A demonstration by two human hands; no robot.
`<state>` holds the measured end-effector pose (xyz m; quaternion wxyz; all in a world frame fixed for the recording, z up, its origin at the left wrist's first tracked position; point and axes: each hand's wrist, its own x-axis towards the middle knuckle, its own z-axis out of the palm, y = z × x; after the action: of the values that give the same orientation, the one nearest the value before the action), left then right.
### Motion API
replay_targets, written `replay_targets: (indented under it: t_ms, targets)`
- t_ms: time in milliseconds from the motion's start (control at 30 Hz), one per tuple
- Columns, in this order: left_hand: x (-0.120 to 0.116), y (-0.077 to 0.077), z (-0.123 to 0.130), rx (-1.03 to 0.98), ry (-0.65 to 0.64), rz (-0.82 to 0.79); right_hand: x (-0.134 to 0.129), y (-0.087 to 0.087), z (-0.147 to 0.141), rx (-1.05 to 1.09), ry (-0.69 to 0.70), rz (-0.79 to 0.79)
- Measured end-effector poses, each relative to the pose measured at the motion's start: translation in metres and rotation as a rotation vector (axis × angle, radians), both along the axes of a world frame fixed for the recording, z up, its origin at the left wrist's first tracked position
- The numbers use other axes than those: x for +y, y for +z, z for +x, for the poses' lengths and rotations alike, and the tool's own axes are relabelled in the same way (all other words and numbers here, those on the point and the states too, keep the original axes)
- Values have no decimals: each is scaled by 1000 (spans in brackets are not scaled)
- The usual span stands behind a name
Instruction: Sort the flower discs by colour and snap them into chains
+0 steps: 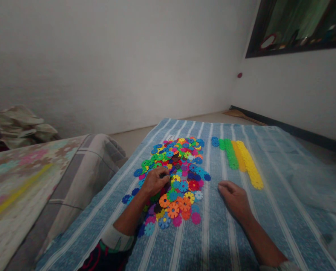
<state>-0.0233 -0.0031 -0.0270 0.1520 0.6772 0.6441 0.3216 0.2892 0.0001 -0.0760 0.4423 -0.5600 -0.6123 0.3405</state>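
Note:
A pile of flower-shaped plastic discs in many colours (184, 204) lies on a blue striped cloth (190, 248). Over the pile's left side is my left hand (156, 181), its fingers curled; whatever they hold, if anything, is too small to make out. My right hand (234, 196) rests on the cloth right of the pile, fingers curled in and their inner side hidden. Beyond it lie sorted rows of discs: a green row (231, 154), an orange row (238, 156) and a longer yellow row (250, 165). A few blue discs (215, 142) sit at their far left.
Clear plastic bags (317, 188) lie on the right of the cloth. At the left is a flowered bedspread (57, 150) with a yellow strip (21, 192) on it. A pale wall (114, 67) stands behind, with a dark-framed window (298, 26) at upper right.

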Motion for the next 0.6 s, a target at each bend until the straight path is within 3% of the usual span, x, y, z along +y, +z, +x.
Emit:
replay_targets:
  t_ms: [167, 300, 600]
  targets:
    - [3, -6, -3, -191, 75, 14, 1, -3, 1, -6, 8, 0]
    - [2, -5, -8, -322, 125, -71, 1, -3, 1, -9, 7, -6]
    - [0, 2, -17, -240, 155, -169, 0, -1, 0, -20, 3, 16]
